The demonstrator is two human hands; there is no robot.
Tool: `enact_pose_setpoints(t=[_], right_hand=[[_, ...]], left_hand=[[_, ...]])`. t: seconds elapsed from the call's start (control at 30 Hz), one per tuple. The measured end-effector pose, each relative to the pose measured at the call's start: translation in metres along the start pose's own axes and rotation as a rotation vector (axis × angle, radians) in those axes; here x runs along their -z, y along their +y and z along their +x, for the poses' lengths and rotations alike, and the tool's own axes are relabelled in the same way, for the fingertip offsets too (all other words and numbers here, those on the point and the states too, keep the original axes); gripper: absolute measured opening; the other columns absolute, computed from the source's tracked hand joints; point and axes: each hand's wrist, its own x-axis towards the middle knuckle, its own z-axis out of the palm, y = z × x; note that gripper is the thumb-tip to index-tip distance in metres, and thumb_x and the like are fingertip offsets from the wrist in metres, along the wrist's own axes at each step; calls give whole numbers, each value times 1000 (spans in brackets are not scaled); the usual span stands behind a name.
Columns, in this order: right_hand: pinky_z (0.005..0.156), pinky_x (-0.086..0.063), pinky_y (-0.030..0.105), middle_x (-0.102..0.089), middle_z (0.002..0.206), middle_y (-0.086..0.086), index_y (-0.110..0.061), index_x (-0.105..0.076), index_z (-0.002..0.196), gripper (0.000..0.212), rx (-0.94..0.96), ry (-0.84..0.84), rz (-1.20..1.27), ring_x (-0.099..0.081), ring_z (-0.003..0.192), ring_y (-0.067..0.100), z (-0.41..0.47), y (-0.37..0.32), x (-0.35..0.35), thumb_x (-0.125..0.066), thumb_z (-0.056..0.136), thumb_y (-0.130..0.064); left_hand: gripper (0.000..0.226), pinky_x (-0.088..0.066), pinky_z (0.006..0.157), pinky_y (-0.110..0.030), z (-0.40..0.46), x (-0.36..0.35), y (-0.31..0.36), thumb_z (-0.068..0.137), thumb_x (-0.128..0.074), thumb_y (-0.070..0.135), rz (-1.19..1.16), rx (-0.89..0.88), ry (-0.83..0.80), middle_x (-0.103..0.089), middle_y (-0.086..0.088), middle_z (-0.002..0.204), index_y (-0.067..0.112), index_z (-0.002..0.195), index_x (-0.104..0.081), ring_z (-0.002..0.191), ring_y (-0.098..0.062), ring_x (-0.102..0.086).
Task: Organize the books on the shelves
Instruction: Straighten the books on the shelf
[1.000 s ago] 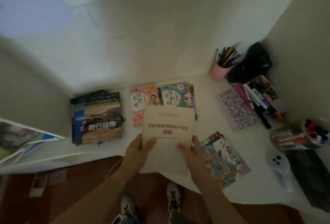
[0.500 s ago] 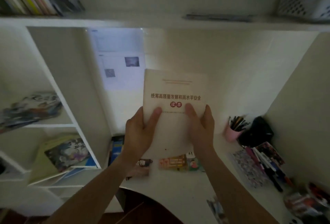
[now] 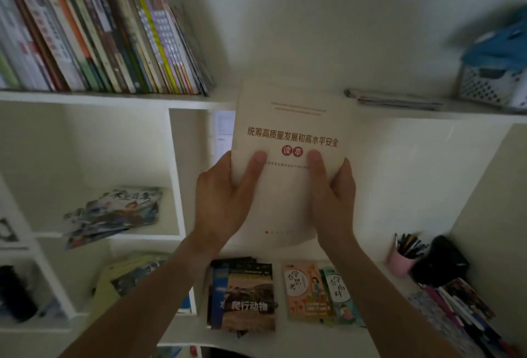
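I hold a cream book with red lettering upright in the air, its top edge level with the upper shelf. My left hand grips its lower left edge, thumb on the cover. My right hand grips the lower right edge the same way. A row of upright books leans on the upper shelf to the left. On the desk below lie a dark book stack and two pastel picture books.
The left cubbies hold flat-lying books, more of them one level lower. A flat booklet and a white basket sit on the upper shelf at right. A pink pen cup, a black object and pens crowd the desk's right side.
Both hands have raised the cream book from the desk up to the upper shelf's height. The view has tilted upward, bringing the row of upright books into sight.
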Motion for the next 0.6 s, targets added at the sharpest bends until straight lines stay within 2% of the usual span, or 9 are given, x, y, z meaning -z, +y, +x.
enact_pose_setpoints(t=[0.07, 0.1, 0.17, 0.2, 0.27, 0.33, 0.4, 0.53, 0.6], right_hand=[[76, -61, 27, -74, 109, -8, -21, -60, 118, 35, -8, 7, 5, -72, 93, 4, -2, -4, -15, -66, 94, -46], [77, -61, 30, -75, 108, -7, -21, -62, 117, 36, -20, 9, 13, -73, 94, 6, -2, -6, -23, -65, 94, -48], [80, -62, 36, -77, 106, -4, -20, -67, 115, 38, -63, -6, 50, -75, 95, 14, 0, -11, -36, -63, 94, -51], [79, -62, 37, -78, 103, -1, -18, -70, 113, 40, -100, -27, 75, -75, 94, 18, 1, -14, -42, -61, 94, -52], [75, -63, 36, -79, 98, 6, -16, -74, 109, 47, -174, -106, 92, -76, 89, 24, 0, -19, -55, -52, 97, -56], [75, -64, 37, -78, 98, 9, -18, -74, 112, 56, -197, -210, 51, -76, 89, 28, -3, -21, -67, -42, 98, -61], [73, -63, 38, -78, 100, 10, -19, -71, 119, 63, -186, -275, 0, -76, 89, 31, -8, -19, -78, -35, 96, -65], [71, -63, 44, -77, 95, 13, -24, -69, 117, 57, -186, -276, 6, -75, 85, 35, -15, -16, -102, -35, 97, -65], [65, -62, 37, -77, 89, 13, -20, -71, 112, 55, -149, -230, 17, -76, 81, 31, -15, -20, -113, -36, 100, -60]], left_hand=[[41, -55, 65, -12, 4, 18, 0, 100, -46, 53, -115, 9, -37, -75, 15, 85, 20, 103, -69, 81, 2, -71], [43, -57, 70, -16, 5, 27, 2, 103, -42, 50, -249, 36, -97, -77, 10, 90, 17, 107, -70, 86, -3, -73], [44, -60, 79, -25, 6, 43, 7, 102, -36, 48, -510, 107, -271, -78, 7, 106, 22, 118, -68, 99, -10, -74], [42, -61, 80, -28, 7, 50, 9, 100, -36, 48, -562, 102, -353, -77, 9, 110, 28, 121, -65, 103, -10, -73], [35, -63, 77, -36, 8, 61, 13, 98, -38, 47, -541, 36, -465, -75, 12, 110, 33, 124, -57, 99, -10, -73], [31, -64, 70, -38, 10, 68, 16, 100, -48, 47, -524, -26, -527, -74, 8, 109, 31, 126, -49, 89, -16, -75], [40, -64, 65, -41, 13, 73, 14, 97, -61, 48, -556, -59, -553, -73, 0, 113, 29, 128, -43, 83, -26, -76], [45, -64, 65, -49, 20, 89, 12, 88, -61, 49, -565, -67, -515, -72, -7, 115, 34, 126, -42, 82, -34, -76], [38, -64, 71, -45, 22, 101, 6, 91, -62, 51, -545, -49, -491, -72, -5, 116, 41, 125, -47, 90, -29, -76]])
